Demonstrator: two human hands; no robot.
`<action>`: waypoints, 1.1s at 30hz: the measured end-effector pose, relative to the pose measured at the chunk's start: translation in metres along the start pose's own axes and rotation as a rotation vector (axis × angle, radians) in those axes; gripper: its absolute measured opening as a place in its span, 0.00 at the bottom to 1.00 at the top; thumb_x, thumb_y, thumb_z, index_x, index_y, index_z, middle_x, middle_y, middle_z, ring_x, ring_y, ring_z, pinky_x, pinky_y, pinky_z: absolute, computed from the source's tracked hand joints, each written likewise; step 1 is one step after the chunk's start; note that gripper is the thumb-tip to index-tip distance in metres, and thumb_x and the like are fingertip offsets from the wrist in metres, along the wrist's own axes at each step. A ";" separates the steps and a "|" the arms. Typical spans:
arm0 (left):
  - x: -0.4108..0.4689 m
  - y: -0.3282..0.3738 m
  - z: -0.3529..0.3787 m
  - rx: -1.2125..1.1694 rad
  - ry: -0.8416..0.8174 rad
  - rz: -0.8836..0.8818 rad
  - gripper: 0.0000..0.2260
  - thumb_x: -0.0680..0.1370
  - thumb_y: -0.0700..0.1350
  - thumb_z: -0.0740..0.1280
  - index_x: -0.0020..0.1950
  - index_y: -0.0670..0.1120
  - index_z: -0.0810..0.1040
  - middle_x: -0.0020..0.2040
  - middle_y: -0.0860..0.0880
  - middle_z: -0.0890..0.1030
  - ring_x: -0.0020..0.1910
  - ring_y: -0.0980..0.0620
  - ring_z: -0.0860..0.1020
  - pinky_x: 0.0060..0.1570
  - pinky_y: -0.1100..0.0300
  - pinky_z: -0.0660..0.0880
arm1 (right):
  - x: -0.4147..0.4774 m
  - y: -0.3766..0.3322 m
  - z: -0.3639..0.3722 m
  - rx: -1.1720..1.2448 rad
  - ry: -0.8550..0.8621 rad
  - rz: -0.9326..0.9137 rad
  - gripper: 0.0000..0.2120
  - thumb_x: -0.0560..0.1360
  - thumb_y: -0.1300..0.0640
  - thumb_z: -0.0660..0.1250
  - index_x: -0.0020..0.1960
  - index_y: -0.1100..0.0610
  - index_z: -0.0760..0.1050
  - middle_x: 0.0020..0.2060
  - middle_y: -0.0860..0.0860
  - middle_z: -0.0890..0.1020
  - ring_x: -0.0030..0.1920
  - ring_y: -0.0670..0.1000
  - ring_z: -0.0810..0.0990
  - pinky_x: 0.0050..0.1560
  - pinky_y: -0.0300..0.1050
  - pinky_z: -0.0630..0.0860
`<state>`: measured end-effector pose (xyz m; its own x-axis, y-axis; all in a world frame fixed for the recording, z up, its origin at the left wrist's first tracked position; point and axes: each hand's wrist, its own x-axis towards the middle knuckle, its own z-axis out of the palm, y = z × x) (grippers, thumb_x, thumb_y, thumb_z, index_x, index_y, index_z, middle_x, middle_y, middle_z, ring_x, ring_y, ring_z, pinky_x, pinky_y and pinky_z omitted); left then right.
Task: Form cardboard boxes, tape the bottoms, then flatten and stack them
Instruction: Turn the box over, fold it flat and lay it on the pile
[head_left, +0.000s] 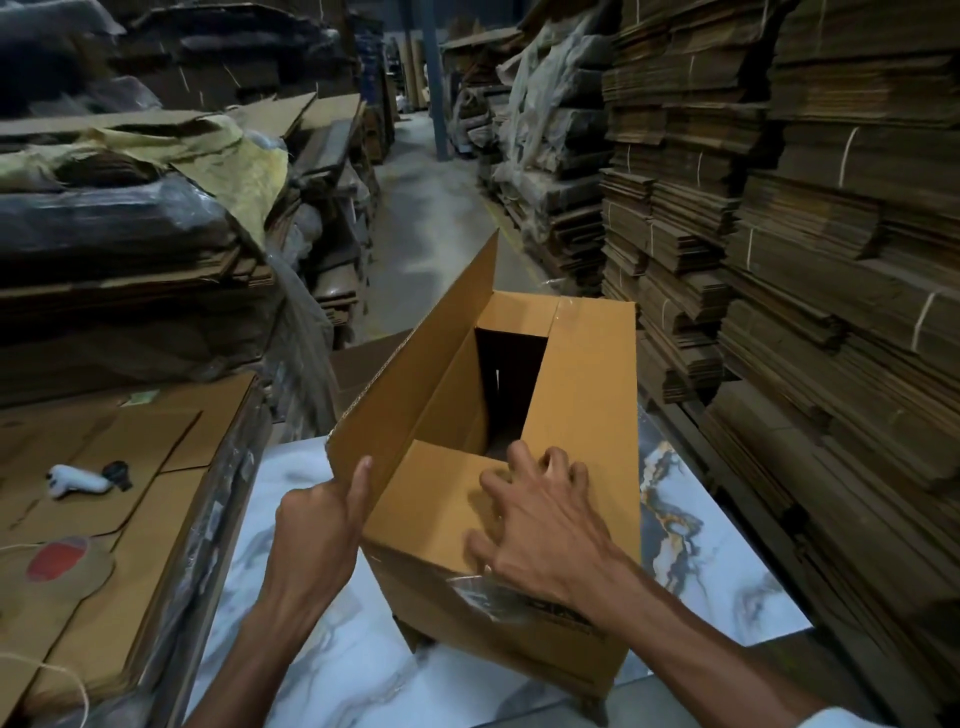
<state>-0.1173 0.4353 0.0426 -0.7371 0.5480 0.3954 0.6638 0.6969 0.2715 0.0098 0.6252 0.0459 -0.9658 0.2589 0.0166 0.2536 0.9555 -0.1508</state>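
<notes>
Box (571, 415) stands on the desk (291, 597), dead centre; left of the box, a stack of flat cardboard sheets (156, 519), with a small handled tool (78, 483) lying on top; right of the box, tall cardboard stacks (805, 260) rise beside the desk; behind the box, the floor aisle (431, 218) runs between piles; left grip (317, 525) holds the box's left flap, right grip (540, 525) rests on its near flap.

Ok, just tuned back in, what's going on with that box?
A person is closing a cardboard box on the marble-patterned table. The left hand grips the long left flap, which stands upright, while the right hand presses down on the near short flap. The right long flap lies folded down. A white-handled tool lies on flat cardboard at left.
</notes>
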 end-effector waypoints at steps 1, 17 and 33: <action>-0.001 0.002 0.001 -0.006 0.008 0.021 0.12 0.72 0.38 0.66 0.46 0.30 0.83 0.21 0.51 0.64 0.20 0.57 0.54 0.24 0.73 0.45 | 0.000 -0.001 -0.002 0.038 0.009 0.036 0.18 0.74 0.37 0.61 0.54 0.50 0.70 0.57 0.52 0.64 0.58 0.60 0.68 0.62 0.65 0.67; -0.001 0.033 0.042 -0.058 -0.069 0.069 0.32 0.63 0.30 0.73 0.67 0.36 0.71 0.23 0.44 0.71 0.16 0.48 0.66 0.19 0.62 0.64 | -0.009 0.076 -0.017 0.115 0.111 -0.049 0.08 0.72 0.49 0.69 0.49 0.50 0.82 0.59 0.45 0.77 0.59 0.49 0.73 0.58 0.52 0.77; -0.041 0.060 0.027 0.013 -0.279 -0.321 0.44 0.73 0.79 0.37 0.34 0.46 0.79 0.30 0.49 0.80 0.34 0.48 0.81 0.42 0.51 0.80 | 0.032 0.082 0.014 0.130 0.013 -0.415 0.25 0.82 0.41 0.54 0.33 0.54 0.72 0.29 0.49 0.74 0.33 0.50 0.70 0.58 0.48 0.65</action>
<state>-0.0506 0.4676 0.0189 -0.9134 0.4051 0.0394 0.3946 0.8576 0.3299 -0.0009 0.7099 0.0201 -0.9834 -0.1407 0.1148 -0.1659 0.9533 -0.2523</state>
